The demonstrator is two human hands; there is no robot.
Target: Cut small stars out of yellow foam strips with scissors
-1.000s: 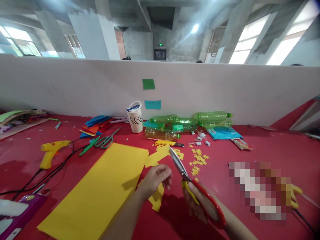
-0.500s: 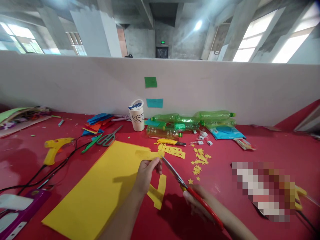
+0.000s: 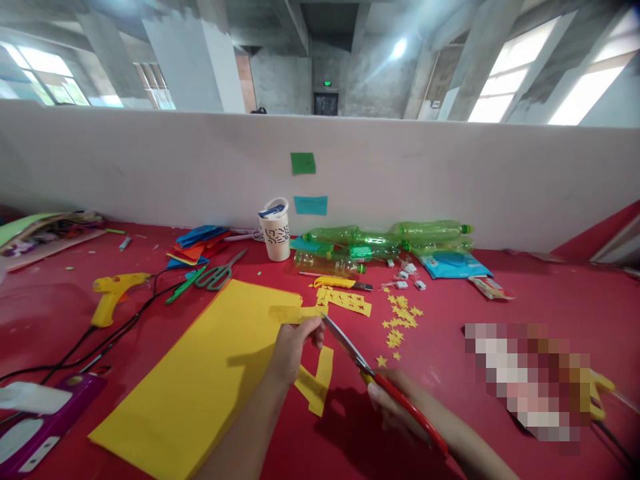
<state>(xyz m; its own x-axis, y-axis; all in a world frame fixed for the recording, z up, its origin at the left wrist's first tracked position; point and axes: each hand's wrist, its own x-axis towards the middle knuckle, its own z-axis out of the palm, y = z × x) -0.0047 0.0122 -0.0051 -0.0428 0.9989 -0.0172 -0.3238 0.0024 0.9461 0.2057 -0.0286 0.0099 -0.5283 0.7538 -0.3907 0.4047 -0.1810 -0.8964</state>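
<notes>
My left hand (image 3: 293, 347) pinches a strip of yellow paper (image 3: 293, 313) and holds it just above the red table (image 3: 525, 293). My right hand (image 3: 400, 407) grips red-handled scissors (image 3: 380, 377), whose blade tips meet the strip beside my left fingers. A cut yellow scrap (image 3: 316, 383) lies under my hands. To the left lies a large yellow sheet (image 3: 200, 373). Several small yellow stars (image 3: 397, 323) are scattered to the right, near a punched yellow strip (image 3: 347, 300).
At the back stand a white cup (image 3: 276, 230), green plastic bottles (image 3: 385, 240) and a blue pack (image 3: 450, 263). To the left are grey scissors (image 3: 217, 275), coloured paper (image 3: 197, 243), a yellow glue gun (image 3: 113, 293) with black cable, and a purple case (image 3: 45, 427).
A second ago my left hand was lower and the scissors pointed up. My left hand has since raised the yellow strip, and the blades have swung down to meet it.
</notes>
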